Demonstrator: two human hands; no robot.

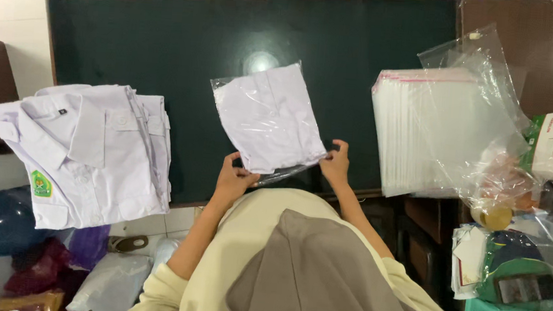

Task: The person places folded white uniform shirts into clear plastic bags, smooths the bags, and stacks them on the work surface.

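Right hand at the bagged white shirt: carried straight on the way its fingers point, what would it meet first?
The right hand points up-left, so it would meet the folded white shirt in its clear plastic bag, which it already grips, though depth is unclear.

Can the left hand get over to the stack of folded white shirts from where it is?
Probably yes. The left hand grips the bagged shirt, so it must let go first; bare dark tabletop lies between it and the stack of folded white shirts.

White folded shirt in clear bag, dk green board, white shirt stack w/ green badge.
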